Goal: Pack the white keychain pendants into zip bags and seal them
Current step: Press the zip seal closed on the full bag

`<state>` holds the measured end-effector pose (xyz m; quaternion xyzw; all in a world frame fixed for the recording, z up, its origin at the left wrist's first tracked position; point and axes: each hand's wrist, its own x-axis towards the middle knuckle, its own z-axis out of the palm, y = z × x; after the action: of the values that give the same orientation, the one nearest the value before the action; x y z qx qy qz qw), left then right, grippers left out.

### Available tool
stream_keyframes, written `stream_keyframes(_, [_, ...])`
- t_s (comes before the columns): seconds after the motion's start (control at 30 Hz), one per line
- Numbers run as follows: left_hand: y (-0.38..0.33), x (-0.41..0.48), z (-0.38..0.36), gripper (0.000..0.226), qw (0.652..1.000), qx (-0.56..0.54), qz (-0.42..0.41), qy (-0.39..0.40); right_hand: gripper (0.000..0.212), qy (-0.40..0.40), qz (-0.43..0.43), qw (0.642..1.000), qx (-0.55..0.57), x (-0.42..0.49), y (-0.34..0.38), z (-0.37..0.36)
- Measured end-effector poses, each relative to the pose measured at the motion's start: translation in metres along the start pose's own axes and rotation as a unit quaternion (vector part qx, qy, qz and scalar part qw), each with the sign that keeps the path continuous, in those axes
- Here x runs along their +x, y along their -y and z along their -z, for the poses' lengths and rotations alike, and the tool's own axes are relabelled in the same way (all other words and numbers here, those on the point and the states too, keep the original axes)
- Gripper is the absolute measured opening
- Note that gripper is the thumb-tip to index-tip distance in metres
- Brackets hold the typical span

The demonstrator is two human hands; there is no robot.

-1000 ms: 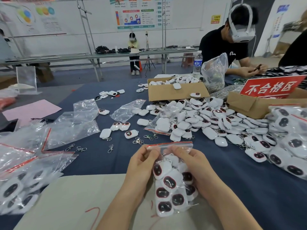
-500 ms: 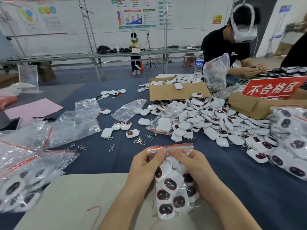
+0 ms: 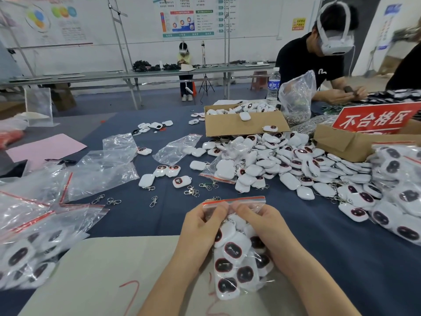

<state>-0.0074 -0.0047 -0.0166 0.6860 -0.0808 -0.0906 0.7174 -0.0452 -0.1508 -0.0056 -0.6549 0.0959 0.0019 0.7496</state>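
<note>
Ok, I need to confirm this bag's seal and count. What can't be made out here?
Head view only:
- Zip bag seal: left hand and right hand pinch over the strip's middle, hiding it.
- Pendants inside: overlapping, partly behind both hands; uncountable.
- Filled bags: cut off by the right edge.
- Wall posters: text too small.

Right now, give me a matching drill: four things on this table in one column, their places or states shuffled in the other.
Things:
1. pink sheet
2. bottle
3. red sign
4. front bag

Places or states:
a. pinched at the zip by left hand and right hand
b. flat on the table, far left
c. behind the open box
d. standing at the carton, far right

Pairs: 1-b; 2-c; 3-d; 4-a
</note>
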Motion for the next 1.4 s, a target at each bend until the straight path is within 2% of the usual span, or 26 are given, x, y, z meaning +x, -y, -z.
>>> stream_keyframes(0.2, [-0.0029,-0.0003,0.0053,0.026,0.999,-0.014,0.020,0.039,0.020,0.008,-0.011,1.000,0.024,-0.0020,0.0013,0.0010])
stream_keyframes(0.4, [-0.0017,-0.0003,0.0029,0.019,0.999,-0.044,0.019,0.022,0.014,0.014,-0.002,0.999,0.030,-0.0015,0.0003,0.0025])
stream_keyframes(0.63, [0.0008,0.0011,0.0004,0.015,0.999,-0.039,0.001,-0.006,0.022,0.009,-0.015,1.000,0.018,0.0000,-0.0020,0.0008])
stream_keyframes(0.87, [-0.0012,0.0007,0.0066,0.017,0.998,-0.030,0.004,0.057,0.026,0.022,-0.015,0.999,0.036,-0.0009,-0.0016,0.0017])
stream_keyframes(1.4, [0.0030,0.0020,-0.0006,0.011,1.000,-0.009,-0.023,0.018,0.017,-0.009,0.009,1.000,-0.001,0.0050,-0.0065,0.0000])
